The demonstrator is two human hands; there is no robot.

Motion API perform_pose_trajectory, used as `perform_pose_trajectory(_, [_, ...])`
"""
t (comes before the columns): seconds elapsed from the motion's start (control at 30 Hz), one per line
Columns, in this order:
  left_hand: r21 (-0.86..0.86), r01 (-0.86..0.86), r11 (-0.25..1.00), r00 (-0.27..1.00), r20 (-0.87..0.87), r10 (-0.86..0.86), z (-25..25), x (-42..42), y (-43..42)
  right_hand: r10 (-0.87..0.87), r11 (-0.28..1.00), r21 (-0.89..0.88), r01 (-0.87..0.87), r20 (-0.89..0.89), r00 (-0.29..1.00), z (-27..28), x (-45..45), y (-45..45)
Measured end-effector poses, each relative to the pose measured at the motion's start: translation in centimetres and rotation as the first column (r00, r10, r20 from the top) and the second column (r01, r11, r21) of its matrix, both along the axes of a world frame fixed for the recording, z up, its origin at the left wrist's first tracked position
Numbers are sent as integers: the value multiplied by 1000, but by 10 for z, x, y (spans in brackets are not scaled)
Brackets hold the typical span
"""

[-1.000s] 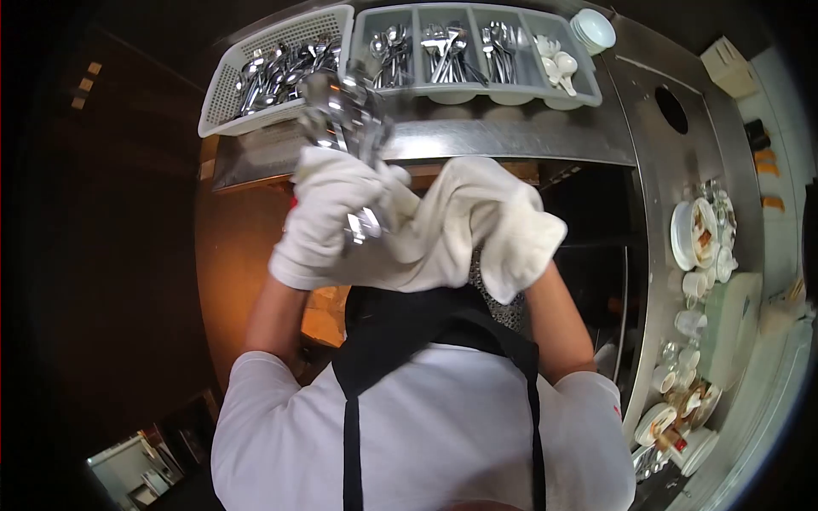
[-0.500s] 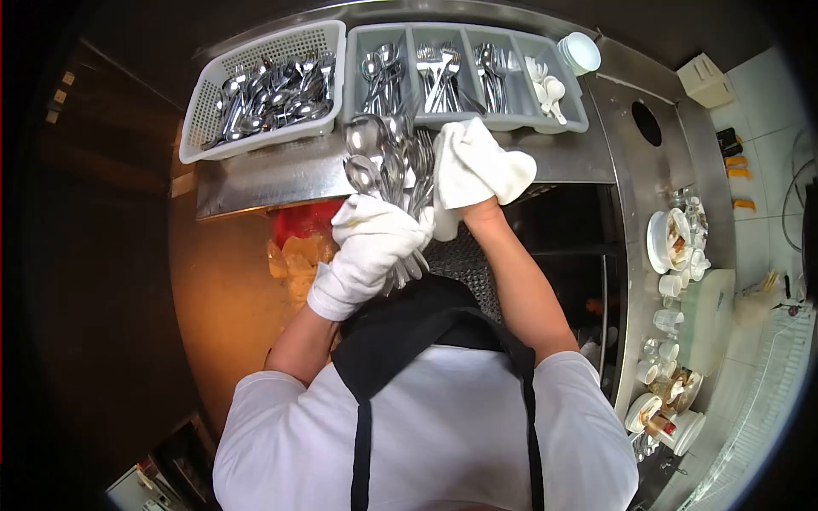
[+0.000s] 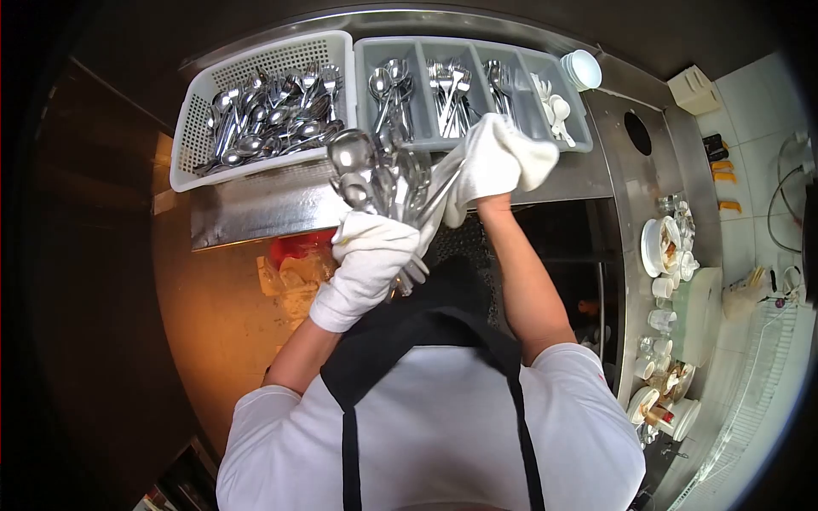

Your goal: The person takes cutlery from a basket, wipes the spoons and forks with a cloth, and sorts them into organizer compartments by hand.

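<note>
My left hand [image 3: 371, 255], in a white glove, is wrapped round the handles of a bunch of cutlery [image 3: 383, 175]. Spoon bowls and forks fan out above the fist, while handle ends poke out below it. A white cloth [image 3: 498, 162] covers my right hand [image 3: 490, 183], whose fingers are hidden in its folds. One slim metal piece [image 3: 439, 194] slants from the bunch towards the cloth; its far end is covered, so its kind cannot be made out. Behind the bunch stands a grey cutlery tray [image 3: 430, 146] with spoons, forks and white plastic spoons in separate compartments.
A white perforated basket [image 3: 176, 162] of mixed cutlery stands left of the tray on the steel counter [image 3: 256, 213]. White bowls [image 3: 583, 70] sit at the tray's right corner. Used dishes and cups [image 3: 660, 247] line the right-hand counter. A red item [image 3: 300, 247] lies below the counter edge.
My right hand and the cloth have shifted right, away from the bunch, and a slanting metal piece now shows between the hands. The left hand keeps its hold. The view has tilted slightly.
</note>
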State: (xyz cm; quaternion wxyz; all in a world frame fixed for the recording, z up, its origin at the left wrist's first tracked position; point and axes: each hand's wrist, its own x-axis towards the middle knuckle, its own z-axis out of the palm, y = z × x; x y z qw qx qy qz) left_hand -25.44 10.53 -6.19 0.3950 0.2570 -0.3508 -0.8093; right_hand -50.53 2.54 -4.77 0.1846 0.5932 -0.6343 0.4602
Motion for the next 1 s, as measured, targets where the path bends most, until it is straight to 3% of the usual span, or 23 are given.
perform_pose_trajectory(0.03, [-209, -41, 977, 993, 103, 64, 12, -3, -4, 90, 996, -8, -91, 285, 954, 11, 13, -3])
perform_pose_trajectory(0.1, [-607, -49, 793, 937, 248, 248, 40, -15, -18, 213, 973, -34, -226, 496, 842, 38, 21, -5])
perform_pose_trajectory(0.17, [-882, 34, 471, 838, 282, 467, 56, -30, -27, 291, 948, 7, -319, 395, 872, 54, 13, -3])
perform_pose_trajectory(0.2, [-811, -5, 585, 854, 301, 425, 56, -35, -28, 231, 869, 418, -264, 129, 964, 79, 19, -1])
perform_pose_trajectory(0.23, [-726, -34, 687, 869, 318, 378, 57, -36, -30, 258, 678, 732, -66, -153, 954, 111, 35, 2])
perform_pose_trajectory(0.27, [-636, -59, 770, 885, 324, 334, 58, -38, -36, 270, 716, 688, -118, -117, 956, 93, 42, 3])
perform_pose_trajectory(0.3, [-326, -126, 937, 974, 138, 179, 50, -40, -41, 286, 750, 639, -168, -84, 955, 75, 49, 4])
perform_pose_trajectory(0.37, [-784, -15, 621, 838, 329, 436, 49, -41, -55, 379, 834, 359, -418, 177, 908, 57, 38, 11])
perform_pose_trajectory(0.4, [-908, 116, 402, 740, 349, 575, 48, -44, -60, 462, 836, 191, -515, 263, 847, 48, 32, 14])
perform_pose_trajectory(0.43, [-870, 97, 483, 767, 375, 520, 75, -48, -59, 461, 813, 236, -532, 297, 836, 49, 26, 13])
perform_pose_trajectory(0.47, [-888, 90, 451, 769, 350, 536, 72, -52, -59, 457, 788, 278, -549, 333, 825, 49, 22, 13])
perform_pose_trajectory(0.5, [-906, 78, 415, 768, 321, 554, 67, -55, -60, 395, 891, 279, -359, -83, 915, 32, 21, 11])
perform_pose_trajectory(0.53, [-925, 64, 376, 765, 287, 576, 61, -58, -62, 427, 865, 280, -416, 25, 904, 23, 22, 11])
perform_pose_trajectory(0.57, [-899, 22, 437, 770, 294, 567, 55, -61, -63, 456, 837, 273, -475, 131, 880, 15, 24, 12])
perform_pose_trajectory(0.63, [-830, -65, 554, 777, 306, 550, 43, -67, -60, 534, 753, 461, -469, -12, 845, 39, 20, 11])
perform_pose_trajectory(0.7, [-757, -116, 644, 798, 315, 514, 56, -69, -59, 568, 576, 726, -376, -24, 822, 75, 9, -5])
perform_pose_trajectory(0.77, [-720, -65, 691, 817, 359, 451, 61, -67, -62, 616, 535, 750, -389, -30, 788, 54, -13, -21])
perform_pose_trajectory(0.8, [-715, -5, 699, 816, 401, 416, 55, -64, -63, 644, 595, 655, -465, -42, 764, 22, -23, -26])
perform_pose_trajectory(0.83, [-814, 41, 579, 795, 378, 475, 63, -61, -63, 658, 641, 568, -517, -60, 751, 15, -21, -32])
perform_pose_trajectory(0.87, [-696, -7, 718, 846, 378, 375, 56, -60, -64, 670, 676, 475, -563, -78, 738, 8, -18, -38])
perform_pose_trajectory(0.93, [-373, -50, 926, 936, 307, 174, 35, -58, -63, 633, 565, 808, -170, -291, 718, 85, 8, -24])
perform_pose_trajectory(0.97, [-715, 66, 696, 833, 423, 356, 43, -53, -62, 615, 549, 794, -261, -172, 770, 91, 11, -21])
perform_pose_trajectory(1.0, [-695, 12, 718, 871, 360, 335, 49, -53, -60, 595, 539, 764, -355, -48, 802, 97, 14, -17])
